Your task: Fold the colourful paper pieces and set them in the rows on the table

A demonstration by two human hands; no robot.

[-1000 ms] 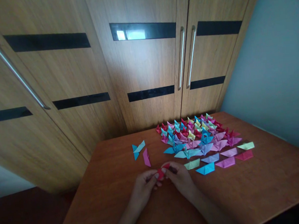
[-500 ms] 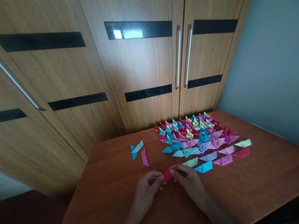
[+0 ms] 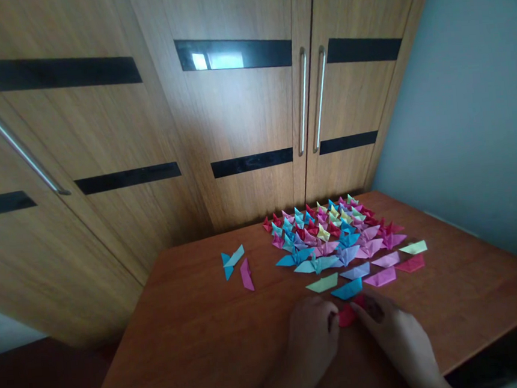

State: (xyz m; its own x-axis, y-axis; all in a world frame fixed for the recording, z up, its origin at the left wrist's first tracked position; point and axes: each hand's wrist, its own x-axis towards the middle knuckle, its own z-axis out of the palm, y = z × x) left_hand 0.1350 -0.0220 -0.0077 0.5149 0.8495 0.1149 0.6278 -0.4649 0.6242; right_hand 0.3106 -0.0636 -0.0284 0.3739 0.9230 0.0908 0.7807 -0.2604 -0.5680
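A red folded paper piece (image 3: 347, 315) is low over the table or on it, between my two hands; I cannot tell which. My left hand (image 3: 313, 329) has its fingers curled at the paper's left end. Thumb and fingers of my right hand (image 3: 397, 330) pinch its right end, covering part of it. Just beyond lie flat folded pieces: a blue one (image 3: 347, 289), a pale green one (image 3: 322, 283), a lavender one (image 3: 356, 271) and a magenta one (image 3: 380, 277). Behind these stand rows of origami cranes (image 3: 320, 234) in several colours.
Left on the brown table (image 3: 198, 332) lie a magenta folded strip (image 3: 246, 275) and two crossed blue pieces (image 3: 233, 258). A red piece (image 3: 412, 263) and a yellow-green piece (image 3: 413, 247) lie at right. A wooden wardrobe (image 3: 242, 111) stands behind, a wall (image 3: 473, 121) at right.
Both hands have moved right with the red folded paper, from left of the flat pieces to just in front of the blue one. The view has shifted slightly.
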